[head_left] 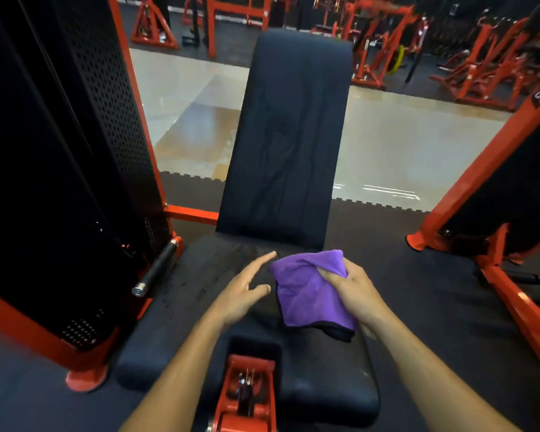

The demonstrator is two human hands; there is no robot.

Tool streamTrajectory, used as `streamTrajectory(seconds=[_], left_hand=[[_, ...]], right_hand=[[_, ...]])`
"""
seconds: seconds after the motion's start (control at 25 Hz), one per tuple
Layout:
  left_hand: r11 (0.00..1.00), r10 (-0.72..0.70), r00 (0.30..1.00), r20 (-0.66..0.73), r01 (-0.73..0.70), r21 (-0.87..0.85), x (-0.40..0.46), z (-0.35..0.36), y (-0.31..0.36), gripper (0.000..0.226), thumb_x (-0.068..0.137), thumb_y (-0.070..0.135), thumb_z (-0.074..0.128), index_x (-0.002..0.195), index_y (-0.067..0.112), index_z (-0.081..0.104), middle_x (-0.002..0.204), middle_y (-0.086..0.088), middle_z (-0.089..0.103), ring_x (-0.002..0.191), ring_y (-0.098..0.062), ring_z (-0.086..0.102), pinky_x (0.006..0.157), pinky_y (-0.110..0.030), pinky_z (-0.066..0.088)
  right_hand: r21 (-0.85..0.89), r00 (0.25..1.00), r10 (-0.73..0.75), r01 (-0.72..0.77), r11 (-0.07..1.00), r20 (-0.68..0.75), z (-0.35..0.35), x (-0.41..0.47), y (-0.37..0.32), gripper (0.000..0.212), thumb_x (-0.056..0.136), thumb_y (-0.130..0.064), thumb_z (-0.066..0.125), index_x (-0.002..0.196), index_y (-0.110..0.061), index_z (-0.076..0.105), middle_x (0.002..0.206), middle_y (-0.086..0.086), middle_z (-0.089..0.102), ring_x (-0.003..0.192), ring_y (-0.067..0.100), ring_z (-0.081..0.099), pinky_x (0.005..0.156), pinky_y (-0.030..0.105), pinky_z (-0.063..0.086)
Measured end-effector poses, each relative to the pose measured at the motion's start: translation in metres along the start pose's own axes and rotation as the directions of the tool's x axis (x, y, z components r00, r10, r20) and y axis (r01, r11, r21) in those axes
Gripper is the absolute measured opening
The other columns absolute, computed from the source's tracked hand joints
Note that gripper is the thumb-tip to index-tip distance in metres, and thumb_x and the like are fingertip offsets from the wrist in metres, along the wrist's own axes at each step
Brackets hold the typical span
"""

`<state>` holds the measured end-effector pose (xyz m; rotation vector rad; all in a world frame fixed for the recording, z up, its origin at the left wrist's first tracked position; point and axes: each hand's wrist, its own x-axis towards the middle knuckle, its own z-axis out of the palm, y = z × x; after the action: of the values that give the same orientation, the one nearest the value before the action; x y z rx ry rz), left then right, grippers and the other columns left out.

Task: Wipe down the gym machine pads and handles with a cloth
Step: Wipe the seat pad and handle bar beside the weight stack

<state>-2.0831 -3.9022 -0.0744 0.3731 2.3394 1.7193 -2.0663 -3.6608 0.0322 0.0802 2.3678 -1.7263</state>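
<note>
A black seat pad [181, 310] lies in front of me, with a tall black back pad [290, 135] rising behind it. Small wet specks dot the seat's left part. My right hand [353, 288] grips a bunched purple cloth [309, 288] just above the seat, near its back edge. My left hand [243, 288] hovers to the left of the cloth with fingers straight and spread, its fingertips close to the cloth's edge. A black handle [159, 266] with metal ends sticks out at the seat's left side.
A black perforated weight-stack cover [85, 151] in a red frame stands close on the left. A red angled frame post [487, 163] rises on the right. A red adjuster bracket [247, 391] sits at the seat's front notch. Beyond are a shiny tiled aisle and more red machines.
</note>
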Motion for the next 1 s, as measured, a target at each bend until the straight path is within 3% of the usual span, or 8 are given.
streamTrajectory(seconds=[0.16, 0.32, 0.44, 0.6, 0.72, 0.8, 0.92, 1.0], left_hand=[[0.996, 0.084, 0.995, -0.052, -0.085, -0.031, -0.052, 0.009, 0.035, 0.054, 0.089, 0.046, 0.073, 0.136, 0.031, 0.051, 0.138, 0.014, 0.059, 0.136, -0.009, 0.051, 0.115, -0.038, 0.038], [0.996, 0.092, 0.995, 0.037, -0.092, 0.01, -0.067, 0.002, 0.058, 0.032, 0.09, 0.035, 0.076, 0.112, 0.024, 0.055, 0.102, 0.012, 0.062, 0.096, -0.007, 0.06, 0.092, -0.038, 0.048], [0.995, 0.091, 0.99, 0.107, -0.094, 0.023, -0.07, 0.004, 0.07, 0.029, 0.092, 0.024, 0.076, 0.107, 0.02, 0.052, 0.099, 0.009, 0.061, 0.087, -0.008, 0.058, 0.083, -0.035, 0.046], [0.99, 0.083, 0.985, 0.149, -0.098, 0.101, -0.077, 0.001, 0.089, 0.031, 0.094, 0.018, 0.074, 0.114, 0.023, 0.052, 0.107, 0.002, 0.069, 0.096, -0.011, 0.063, 0.091, -0.04, 0.049], [0.973, 0.081, 0.988, 0.128, -0.106, 0.203, -0.088, -0.003, 0.101, 0.032, 0.096, 0.021, 0.073, 0.122, 0.033, 0.059, 0.11, 0.005, 0.072, 0.103, -0.012, 0.067, 0.096, -0.037, 0.051], [0.969, 0.088, 0.992, 0.088, -0.106, 0.225, -0.1, -0.004, 0.104, 0.026, 0.099, 0.023, 0.07, 0.123, 0.033, 0.065, 0.116, 0.01, 0.071, 0.11, -0.011, 0.067, 0.099, -0.033, 0.051], [0.984, 0.081, 0.997, 0.007, -0.082, 0.16, -0.119, -0.006, 0.101, 0.014, 0.1, 0.021, 0.067, 0.113, 0.027, 0.071, 0.112, 0.01, 0.072, 0.108, -0.009, 0.067, 0.098, -0.034, 0.05], [0.993, 0.081, 0.996, -0.032, -0.078, 0.093, -0.132, -0.005, 0.099, 0.012, 0.099, 0.021, 0.069, 0.11, 0.025, 0.072, 0.11, 0.006, 0.073, 0.106, -0.011, 0.067, 0.097, -0.036, 0.05]], right_hand=[[-0.068, 0.973, -0.099, 0.116, 0.991, 0.208, 0.0, -0.026, -0.015, 0.031, 0.094, -0.011, 0.066, 0.113, -0.036, 0.069, 0.114, -0.011, 0.07, 0.108, 0.012, 0.066, 0.092, 0.032, 0.056], [-0.139, 0.927, -0.182, 0.237, 0.962, 0.328, -0.012, -0.049, -0.037, 0.02, 0.088, -0.003, 0.071, 0.095, -0.02, 0.065, 0.094, -0.008, 0.068, 0.086, 0.004, 0.062, 0.077, 0.017, 0.049], [-0.313, 0.904, -0.198, 0.327, 0.892, 0.379, -0.034, -0.056, -0.046, 0.024, 0.081, -0.016, 0.081, 0.086, -0.023, 0.058, 0.08, -0.013, 0.063, 0.075, 0.004, 0.056, 0.07, 0.023, 0.047], [-0.558, 0.891, -0.189, 0.411, 0.721, 0.412, -0.055, -0.062, -0.05, 0.034, 0.073, -0.025, 0.083, 0.087, -0.025, 0.052, 0.084, -0.008, 0.063, 0.078, 0.016, 0.055, 0.076, 0.04, 0.051], [-0.501, 0.878, -0.229, 0.435, 0.748, 0.42, -0.056, -0.07, -0.049, 0.029, 0.08, -0.009, 0.069, 0.096, -0.027, 0.053, 0.088, -0.008, 0.063, 0.081, 0.016, 0.055, 0.08, 0.044, 0.051], [-0.429, 0.889, -0.203, 0.385, 0.817, 0.411, -0.051, -0.072, -0.044, 0.039, 0.083, -0.005, 0.063, 0.109, -0.032, 0.052, 0.091, -0.004, 0.065, 0.083, 0.022, 0.056, 0.081, 0.043, 0.051], [-0.255, 0.912, -0.161, 0.27, 0.928, 0.377, -0.037, -0.071, -0.032, 0.051, 0.084, -0.003, 0.057, 0.121, -0.038, 0.05, 0.098, 0.008, 0.066, 0.082, 0.02, 0.055, 0.083, 0.041, 0.048], [-0.218, 0.916, -0.148, 0.242, 0.945, 0.374, -0.024, -0.075, -0.026, 0.053, 0.086, -0.005, 0.056, 0.122, -0.044, 0.05, 0.104, -0.003, 0.066, 0.093, 0.014, 0.059, 0.086, 0.034, 0.048]])
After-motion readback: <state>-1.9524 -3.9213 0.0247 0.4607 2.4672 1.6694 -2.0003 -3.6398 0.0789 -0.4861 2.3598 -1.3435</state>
